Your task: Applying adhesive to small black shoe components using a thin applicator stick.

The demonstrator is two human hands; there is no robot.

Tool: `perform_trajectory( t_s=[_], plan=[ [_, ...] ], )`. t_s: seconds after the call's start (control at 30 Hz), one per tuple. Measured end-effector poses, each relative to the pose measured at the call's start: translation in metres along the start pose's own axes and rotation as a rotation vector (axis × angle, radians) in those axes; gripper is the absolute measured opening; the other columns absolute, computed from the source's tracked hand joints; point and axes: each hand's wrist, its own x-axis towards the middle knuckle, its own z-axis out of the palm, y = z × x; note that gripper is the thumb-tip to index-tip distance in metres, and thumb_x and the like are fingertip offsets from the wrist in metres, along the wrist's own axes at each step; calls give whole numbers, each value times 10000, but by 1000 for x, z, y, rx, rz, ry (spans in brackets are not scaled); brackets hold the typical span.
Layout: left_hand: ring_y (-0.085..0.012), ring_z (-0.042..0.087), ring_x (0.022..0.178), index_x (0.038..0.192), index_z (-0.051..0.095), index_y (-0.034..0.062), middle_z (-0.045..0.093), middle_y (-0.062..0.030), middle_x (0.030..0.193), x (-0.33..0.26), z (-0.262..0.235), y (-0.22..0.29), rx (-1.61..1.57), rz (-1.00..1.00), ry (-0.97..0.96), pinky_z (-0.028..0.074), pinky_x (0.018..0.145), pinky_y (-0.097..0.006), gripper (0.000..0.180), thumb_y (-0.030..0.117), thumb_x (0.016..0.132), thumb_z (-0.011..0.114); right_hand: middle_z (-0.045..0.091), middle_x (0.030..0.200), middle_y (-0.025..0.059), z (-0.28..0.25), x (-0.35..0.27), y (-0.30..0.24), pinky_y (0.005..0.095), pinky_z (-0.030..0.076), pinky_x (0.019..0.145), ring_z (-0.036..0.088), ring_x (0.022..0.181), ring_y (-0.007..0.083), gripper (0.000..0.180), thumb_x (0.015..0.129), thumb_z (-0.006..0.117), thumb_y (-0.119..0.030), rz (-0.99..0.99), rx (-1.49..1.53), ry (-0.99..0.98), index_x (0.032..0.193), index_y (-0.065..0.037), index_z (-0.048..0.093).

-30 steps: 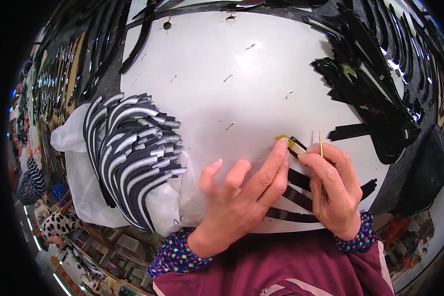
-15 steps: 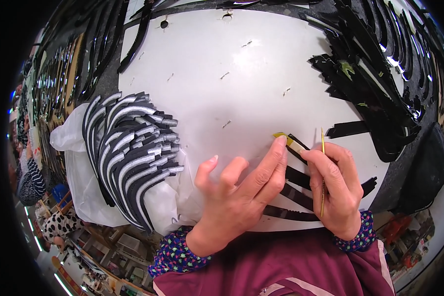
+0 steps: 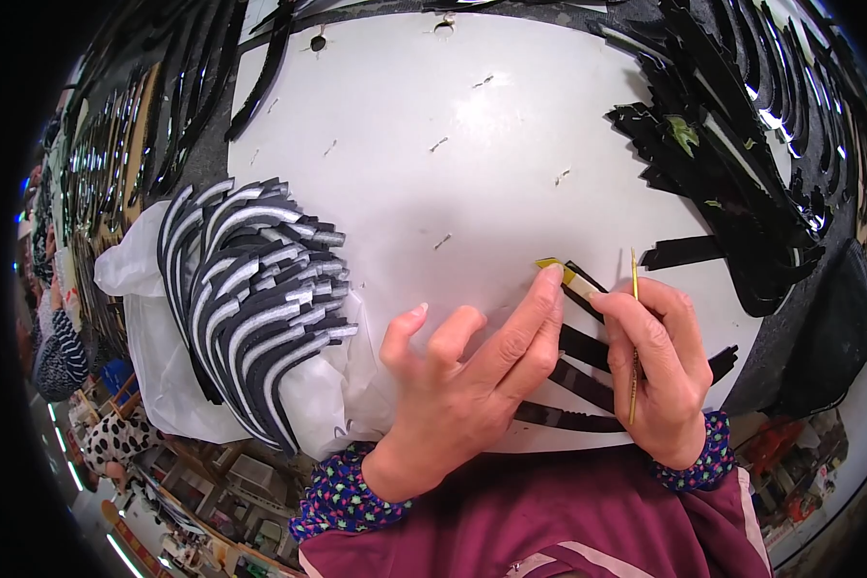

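A short black strip (image 3: 585, 278) with a cream and yellow band (image 3: 580, 285) along it lies on the white board (image 3: 376, 106). My left hand (image 3: 482, 380) rests one fingertip on the band's yellow end, its other fingers spread and bent. At the band's near end, my right hand (image 3: 660, 371) has its thumb and forefinger close together. It grips a thin gold-coloured stick (image 3: 635, 275), upright with a pointed tip. Whether those fingertips also pinch the band is hidden. Several dark curved strips (image 3: 573, 418) lie under and between my hands.
To the left, curved grey-and-white strips (image 3: 250, 289) are heaped on white plastic sheeting (image 3: 154, 356). A pile of black strips (image 3: 727, 193) with green scraps (image 3: 684, 135) covers the board's right side. One black strip (image 3: 684, 251) lies apart beside it. More dark strips (image 3: 197, 106) hang beyond the board.
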Motion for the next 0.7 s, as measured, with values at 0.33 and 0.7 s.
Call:
perform_trajectory(
  t_s=[0.33,0.7],
  plan=[
    [-130,432,975,1134,691,255,598,163,1391,1,-2,1,-52,-25,-19,274,1015,-416,283,177,877,601,614,1025,194,-1,-1,1,343,547,674,643,819,283,367,776,687,182,-17,-4,10,1124,63,667],
    [-149,431,967,1248,665,228,617,115,1387,3,-3,-2,-104,-20,-54,260,1016,-416,316,265,942,595,617,954,171,-9,-16,5,338,517,613,629,756,261,337,797,742,135,13,-49,42,1119,66,672]
  ],
)
